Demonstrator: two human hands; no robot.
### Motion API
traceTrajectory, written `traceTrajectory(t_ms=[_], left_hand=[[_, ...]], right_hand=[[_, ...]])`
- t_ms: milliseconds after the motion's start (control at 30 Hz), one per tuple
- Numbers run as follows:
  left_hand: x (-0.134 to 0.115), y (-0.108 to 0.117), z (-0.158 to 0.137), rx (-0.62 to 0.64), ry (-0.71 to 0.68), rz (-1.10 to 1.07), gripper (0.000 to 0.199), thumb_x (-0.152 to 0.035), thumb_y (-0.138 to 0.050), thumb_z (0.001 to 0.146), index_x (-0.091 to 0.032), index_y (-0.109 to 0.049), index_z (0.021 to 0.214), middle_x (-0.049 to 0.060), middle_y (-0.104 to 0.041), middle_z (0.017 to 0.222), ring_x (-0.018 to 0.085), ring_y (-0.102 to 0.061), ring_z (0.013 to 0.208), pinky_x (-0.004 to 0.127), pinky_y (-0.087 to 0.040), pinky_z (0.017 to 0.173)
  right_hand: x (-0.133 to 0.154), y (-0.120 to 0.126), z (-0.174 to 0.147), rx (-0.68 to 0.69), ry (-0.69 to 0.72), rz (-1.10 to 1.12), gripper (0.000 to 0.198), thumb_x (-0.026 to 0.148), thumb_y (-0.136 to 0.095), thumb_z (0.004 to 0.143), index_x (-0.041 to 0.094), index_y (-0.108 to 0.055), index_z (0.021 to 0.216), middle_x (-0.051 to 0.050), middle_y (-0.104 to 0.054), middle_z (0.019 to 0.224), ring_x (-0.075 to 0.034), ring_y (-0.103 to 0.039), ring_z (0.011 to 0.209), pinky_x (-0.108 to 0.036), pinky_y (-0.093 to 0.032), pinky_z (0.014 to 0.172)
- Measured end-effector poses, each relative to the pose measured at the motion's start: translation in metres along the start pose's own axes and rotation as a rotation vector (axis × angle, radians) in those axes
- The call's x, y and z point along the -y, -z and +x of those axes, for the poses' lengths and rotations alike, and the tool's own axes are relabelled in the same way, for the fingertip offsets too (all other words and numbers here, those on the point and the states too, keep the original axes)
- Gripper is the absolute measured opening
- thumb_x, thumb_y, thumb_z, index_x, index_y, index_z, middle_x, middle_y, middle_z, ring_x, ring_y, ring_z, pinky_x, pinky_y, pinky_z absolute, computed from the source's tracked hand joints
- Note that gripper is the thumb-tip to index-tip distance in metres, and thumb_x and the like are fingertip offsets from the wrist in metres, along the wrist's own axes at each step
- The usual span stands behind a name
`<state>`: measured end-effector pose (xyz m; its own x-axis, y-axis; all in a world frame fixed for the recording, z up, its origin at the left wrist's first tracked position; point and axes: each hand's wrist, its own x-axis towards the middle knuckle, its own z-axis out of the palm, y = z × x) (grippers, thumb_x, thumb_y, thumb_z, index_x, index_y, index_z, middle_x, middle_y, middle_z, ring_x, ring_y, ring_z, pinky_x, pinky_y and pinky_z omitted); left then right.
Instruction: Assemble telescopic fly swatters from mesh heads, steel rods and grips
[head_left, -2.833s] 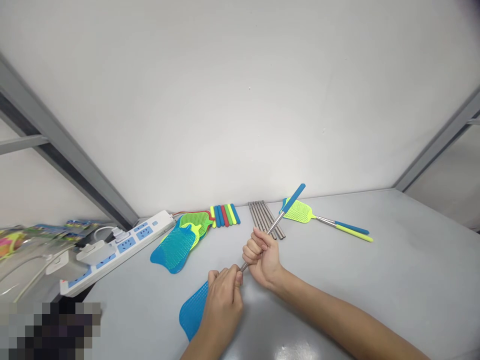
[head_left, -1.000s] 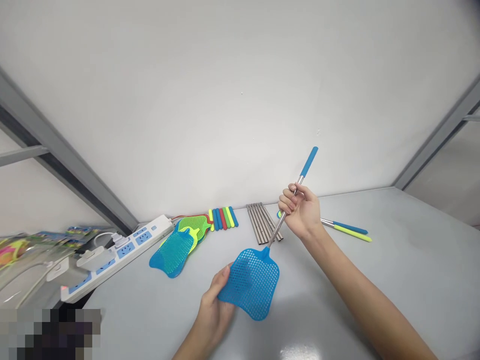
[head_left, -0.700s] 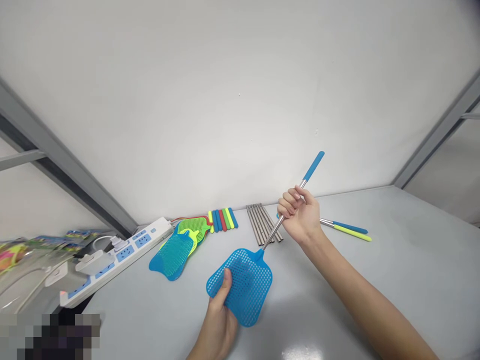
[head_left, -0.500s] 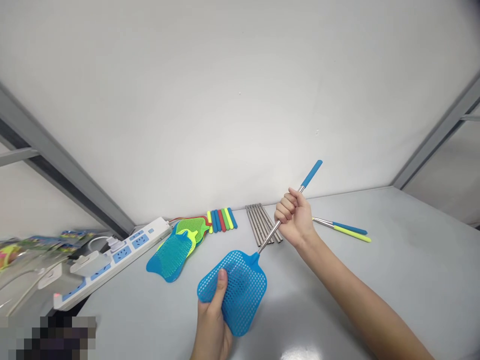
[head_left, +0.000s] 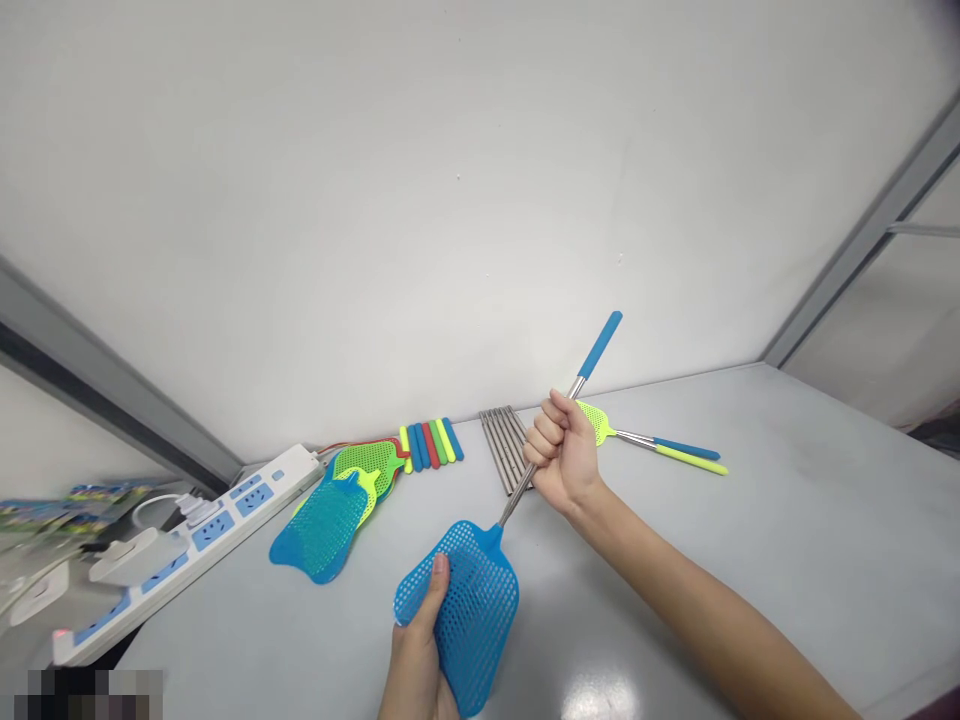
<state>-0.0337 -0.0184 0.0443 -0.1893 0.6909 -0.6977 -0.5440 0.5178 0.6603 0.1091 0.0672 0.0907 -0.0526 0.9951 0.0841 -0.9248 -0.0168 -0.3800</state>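
Note:
A blue fly swatter (head_left: 480, 610) slants across the middle, its perforated head low and its blue grip pointing up and right. My left hand (head_left: 421, 650) pinches the head, thumb on the front face and the other fingers behind it. My right hand (head_left: 564, 455) is wrapped in a fist round the metal rod, below the blue grip. Just behind that hand lie a yellow-green swatter head (head_left: 598, 422) and two rods with a blue grip (head_left: 686, 449) and a yellow grip (head_left: 691, 460). Several bare metal rods (head_left: 501, 450) lie side by side, partly covered by my right hand.
Left of the rods is a row of coloured grips (head_left: 429, 447). Loose swatter heads, blue (head_left: 322, 530) and green (head_left: 373, 462) among them, overlap on the grey table (head_left: 712, 560). A white power strip (head_left: 225, 535) with plugs runs along the left. A pale wall (head_left: 480, 200) stands behind.
The camera view has shifted slightly, so the surroundings sit further left. Both hands keep hold of the swatter, its head a little lower in view. The yellow-green head behind my right hand now shows.

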Motion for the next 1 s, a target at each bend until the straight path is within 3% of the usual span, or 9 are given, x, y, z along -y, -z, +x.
traceTrajectory(t_ms=[200,633,1000], left_hand=[[0.011,0.0,0.008,0.021,0.117,0.023,0.038,-0.03,-0.061,0.064,-0.012,-0.057,0.097,0.007,-0.066,0.063,0.021,-0.062,0.058,0.033,-0.05,0.061],[0.0,-0.002,0.003,0.037,0.078,0.002,0.035,-0.028,-0.062,0.064,-0.013,-0.058,0.094,0.006,-0.067,0.065,0.022,-0.063,0.066,0.033,-0.05,0.064],[0.003,0.009,0.019,0.187,0.026,-0.06,0.039,-0.027,-0.063,0.064,-0.015,-0.056,0.1,0.008,-0.067,0.079,0.023,-0.063,0.071,0.034,-0.05,0.067]], right_hand=[[-0.003,-0.005,-0.002,0.063,-0.097,-0.057,0.039,0.027,-0.046,0.074,0.019,-0.016,0.05,0.01,-0.01,0.038,-0.005,-0.004,0.033,-0.019,-0.003,0.031],[-0.012,0.013,0.005,-0.028,-0.042,-0.009,0.038,0.028,-0.046,0.071,0.019,-0.014,0.052,0.01,-0.011,0.038,-0.005,-0.005,0.033,-0.018,-0.006,0.031],[0.007,0.003,0.01,0.099,-0.134,-0.061,0.032,0.027,-0.043,0.075,0.018,-0.025,0.05,0.008,-0.018,0.041,-0.005,-0.017,0.034,-0.017,-0.019,0.032]])
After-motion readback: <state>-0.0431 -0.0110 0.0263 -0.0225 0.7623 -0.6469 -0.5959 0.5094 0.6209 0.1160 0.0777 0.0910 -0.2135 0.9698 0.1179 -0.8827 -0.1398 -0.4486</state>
